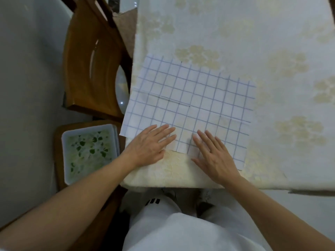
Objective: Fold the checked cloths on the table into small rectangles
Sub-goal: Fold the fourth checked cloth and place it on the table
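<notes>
White blue-checked square cloth (190,98), unfolded, faintly creased, at table's (272,33) near left corner; left hand (150,145) and right hand (212,154) pressing its near edge, fingers (166,131) straight, nearly together.

The table (272,33) wears a cream covering (183,171) with pale yellow flowers (crinkled near the front edge). One checked cloth (190,98), white with blue lines, lies spread flat by the front left corner, its left side just over the left edge. The left hand (150,144) and right hand (213,156) rest flat across its near edge.
</notes>
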Tool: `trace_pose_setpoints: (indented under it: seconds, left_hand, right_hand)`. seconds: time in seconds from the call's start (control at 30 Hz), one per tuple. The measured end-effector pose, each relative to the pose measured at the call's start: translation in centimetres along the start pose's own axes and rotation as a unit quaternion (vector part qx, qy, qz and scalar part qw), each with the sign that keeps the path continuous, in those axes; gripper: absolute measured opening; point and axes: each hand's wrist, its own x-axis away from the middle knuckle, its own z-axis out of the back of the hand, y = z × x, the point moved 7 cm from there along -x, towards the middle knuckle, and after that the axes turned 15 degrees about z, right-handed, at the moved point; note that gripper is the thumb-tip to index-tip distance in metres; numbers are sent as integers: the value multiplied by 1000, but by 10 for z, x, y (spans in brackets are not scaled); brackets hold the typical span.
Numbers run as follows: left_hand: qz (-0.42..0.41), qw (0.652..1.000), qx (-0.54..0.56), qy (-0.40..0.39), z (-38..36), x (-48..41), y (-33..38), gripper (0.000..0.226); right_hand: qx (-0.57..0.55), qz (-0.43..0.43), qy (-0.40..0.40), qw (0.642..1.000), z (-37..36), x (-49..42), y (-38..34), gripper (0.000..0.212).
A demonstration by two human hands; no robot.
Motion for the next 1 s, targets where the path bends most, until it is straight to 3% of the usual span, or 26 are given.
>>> trace_pose_setpoints:
  seconds: [0.43, 1.0]
  left_hand:
    - [-147, 984, 11, 96, -18, -6, -15, 50]
    - [-204, 974, 84, 47, -9, -7, -42, 60]
  right_hand:
    - [44, 18, 109, 993, -14, 2, 1, 58]
    - [39, -2, 119, 992, -18, 0, -7, 60]
